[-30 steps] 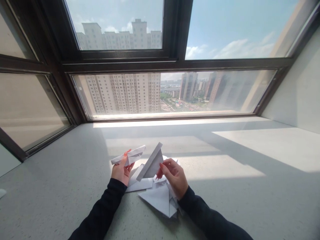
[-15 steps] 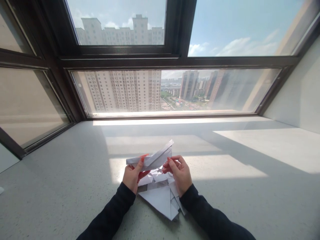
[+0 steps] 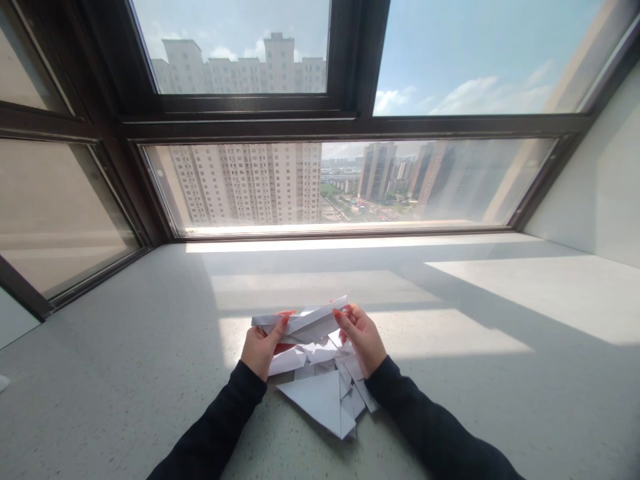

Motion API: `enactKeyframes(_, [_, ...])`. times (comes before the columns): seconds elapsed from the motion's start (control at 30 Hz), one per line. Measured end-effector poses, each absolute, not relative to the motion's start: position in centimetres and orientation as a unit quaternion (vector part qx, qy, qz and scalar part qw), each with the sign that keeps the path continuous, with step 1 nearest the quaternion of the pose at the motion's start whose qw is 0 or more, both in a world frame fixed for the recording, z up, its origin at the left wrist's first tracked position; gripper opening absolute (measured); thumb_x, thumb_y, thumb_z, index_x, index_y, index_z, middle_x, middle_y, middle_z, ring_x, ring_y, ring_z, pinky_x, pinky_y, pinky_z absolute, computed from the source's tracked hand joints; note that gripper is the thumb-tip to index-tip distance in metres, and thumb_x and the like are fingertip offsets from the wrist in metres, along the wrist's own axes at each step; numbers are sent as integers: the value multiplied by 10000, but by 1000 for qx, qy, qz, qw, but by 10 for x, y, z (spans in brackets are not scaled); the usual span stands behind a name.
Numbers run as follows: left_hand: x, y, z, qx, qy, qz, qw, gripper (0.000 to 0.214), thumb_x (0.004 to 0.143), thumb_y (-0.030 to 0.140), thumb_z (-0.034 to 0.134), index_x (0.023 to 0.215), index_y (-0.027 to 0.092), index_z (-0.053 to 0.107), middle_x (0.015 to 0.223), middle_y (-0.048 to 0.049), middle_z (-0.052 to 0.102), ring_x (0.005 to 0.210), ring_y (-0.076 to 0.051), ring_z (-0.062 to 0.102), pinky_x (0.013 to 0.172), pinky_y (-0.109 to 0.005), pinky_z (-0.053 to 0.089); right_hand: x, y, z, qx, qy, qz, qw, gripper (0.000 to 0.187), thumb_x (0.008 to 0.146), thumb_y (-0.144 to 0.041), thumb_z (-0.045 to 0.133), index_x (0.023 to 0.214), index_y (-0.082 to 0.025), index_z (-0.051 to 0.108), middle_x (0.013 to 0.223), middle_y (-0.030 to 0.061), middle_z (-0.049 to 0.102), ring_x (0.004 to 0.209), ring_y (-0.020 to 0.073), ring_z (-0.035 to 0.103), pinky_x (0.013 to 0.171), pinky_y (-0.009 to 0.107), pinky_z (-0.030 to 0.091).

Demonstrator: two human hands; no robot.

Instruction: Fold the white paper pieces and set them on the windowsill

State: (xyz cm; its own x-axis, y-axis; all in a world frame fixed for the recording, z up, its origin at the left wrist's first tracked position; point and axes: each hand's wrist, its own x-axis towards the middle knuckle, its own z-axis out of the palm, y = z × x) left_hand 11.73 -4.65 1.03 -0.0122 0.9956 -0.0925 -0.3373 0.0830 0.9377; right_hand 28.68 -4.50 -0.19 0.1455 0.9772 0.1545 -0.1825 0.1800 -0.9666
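Observation:
A folded sheet of white paper (image 3: 311,325) is held up between both hands, its right part slanting upward. My left hand (image 3: 263,347) pinches its left part, thumb on top and fingers beneath. At the right end, my right hand (image 3: 363,337) grips the paper between thumb and fingers. Below and behind the hands lies a loose pile of folded white paper pieces (image 3: 320,400), with a large triangular one at the front. The held paper and the hands hide part of the pile.
The pile rests on a pale speckled window sill (image 3: 450,413) crossed by sunlight and shadow. Dark window frames (image 3: 340,127) rise at the back and left. A white wall (image 3: 590,193) stands at the right. A small white thing (image 3: 3,383) shows at the left edge.
The right end of the held paper has come down, and its slant is flatter. My right hand has moved its grip up to that end. My left hand keeps its hold.

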Motion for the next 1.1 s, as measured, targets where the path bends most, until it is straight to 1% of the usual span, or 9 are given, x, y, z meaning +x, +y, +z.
enactKeyframes(0.07, [119, -48, 9, 384, 435, 547, 603, 350, 534, 354, 716, 798, 131, 662, 730, -46, 679, 659, -188, 629, 507, -231, 521, 292, -45, 0, -452, -473, 470, 592, 318, 602, -431, 645, 691, -138, 558, 481, -59, 475, 351, 32, 365, 305, 159, 267])
enactKeyframes(0.13, [121, -49, 9, 380, 430, 537, 618, 350, 544, 362, 710, 810, 139, 659, 742, -45, 678, 660, -182, 628, 523, -233, 521, 294, -46, 2, -468, -476, 467, 580, 322, 585, -438, 652, 645, -136, 560, 435, -64, 459, 324, 29, 329, 288, 161, 230])
enactKeyframes(0.23, [121, -50, 10, 367, 412, 532, 642, 383, 590, 393, 675, 880, 145, 642, 752, -48, 673, 647, -166, 623, 546, -239, 523, 293, -49, 3, -477, -476, 448, 588, 318, 584, -440, 653, 642, -139, 566, 396, -70, 442, 326, 42, 347, 292, 163, 255])
enactKeyframes(0.33, [120, -49, 10, 344, 390, 539, 663, 402, 677, 435, 586, 942, 135, 615, 769, -63, 667, 655, -158, 619, 557, -241, 525, 293, -49, -1, -478, -475, 427, 603, 308, 588, -428, 657, 627, -138, 563, 385, -67, 442, 333, 47, 371, 293, 159, 276])
enactKeyframes(0.47, [119, -47, 8, 304, 378, 557, 674, 351, 741, 401, 529, 945, 124, 599, 784, -67, 658, 688, -156, 618, 604, -254, 526, 295, -45, -4, -442, -436, 445, 645, 295, 597, -395, 667, 704, -139, 567, 385, -66, 469, 307, 40, 369, 268, 148, 264])
enactKeyframes(0.6, [121, -47, 5, 277, 384, 570, 671, 296, 762, 332, 529, 958, 116, 581, 786, -73, 652, 684, -154, 620, 606, -260, 528, 288, -48, 2, -361, -384, 512, 678, 293, 584, -350, 691, 742, -145, 552, 493, -35, 568, 334, 57, 444, 286, 167, 352])
enactKeyframes(0.8, [128, -53, 4, 291, 353, 541, 705, 259, 799, 226, 468, 1026, 147, 562, 814, -59, 649, 643, -135, 620, 579, -241, 524, 270, -60, 0, -358, -393, 574, 623, 283, 607, -304, 686, 782, -142, 534, 596, -5, 633, 364, 85, 522, 363, 222, 463])
enactKeyframes(0.97, [132, -58, 5, 291, 329, 537, 720, 361, 790, 301, 484, 1130, 179, 496, 907, -79, 646, 749, -175, 621, 633, -260, 513, 268, -59, -5, -378, -397, 563, 619, 273, 606, -309, 687, 700, -158, 480, 564, -16, 631, 383, 108, 557, 393, 244, 493])
enactKeyframes(1.1, [131, -60, 9, 291, 308, 525, 738, 455, 775, 449, 449, 1128, 167, 502, 966, -101, 630, 831, -209, 605, 681, -282, 502, 270, -57, -7, -382, -405, 552, 621, 279, 612, -308, 684, 680, -164, 455, 543, -29, 618, 381, 104, 555, 392, 241, 497])
